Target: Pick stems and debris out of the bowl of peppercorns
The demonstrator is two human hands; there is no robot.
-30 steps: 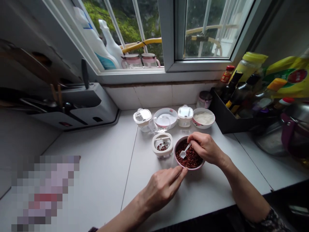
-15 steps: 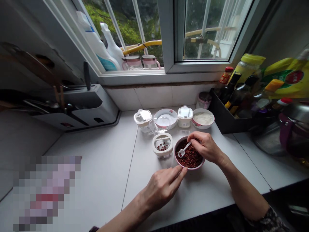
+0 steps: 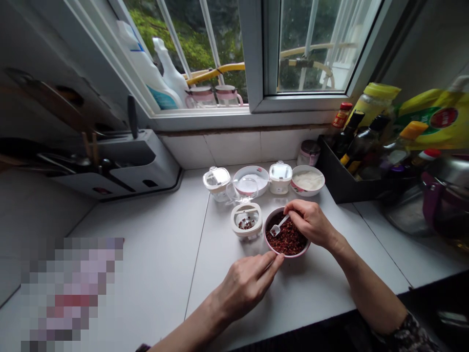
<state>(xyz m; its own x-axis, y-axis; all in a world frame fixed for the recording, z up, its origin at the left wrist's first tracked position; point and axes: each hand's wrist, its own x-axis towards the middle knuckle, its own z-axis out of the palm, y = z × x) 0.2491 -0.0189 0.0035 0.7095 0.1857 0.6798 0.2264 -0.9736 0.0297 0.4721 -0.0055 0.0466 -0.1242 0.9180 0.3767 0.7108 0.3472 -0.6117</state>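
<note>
A pink-rimmed bowl (image 3: pixel 264 233) of dark red peppercorns (image 3: pixel 289 239) stands on the white counter (image 3: pixel 154 249). My right hand (image 3: pixel 310 224) pinches a small white spoon (image 3: pixel 278 226), whose scoop lies on the peppercorns. My left hand (image 3: pixel 244 286) reaches in from the lower left, its fingertips on the bowl's near rim. Just left of the bowl sits a white jar base (image 3: pixel 246 220) with a few peppercorns inside. Behind it leans a clear glass lid (image 3: pixel 242 189).
Behind the bowl stand two lidded white jars (image 3: pixel 216 183), a white dish (image 3: pixel 251 180) and a bowl of white powder (image 3: pixel 308 180). A black caddy of bottles (image 3: pixel 340 171) and a metal pot (image 3: pixel 439 200) are at right. A knife block (image 3: pixel 139 161) is at left.
The spoon's scoop has shifted slightly up and left among the peppercorns. My left hand stays at the rim, and the view has drifted a little.
</note>
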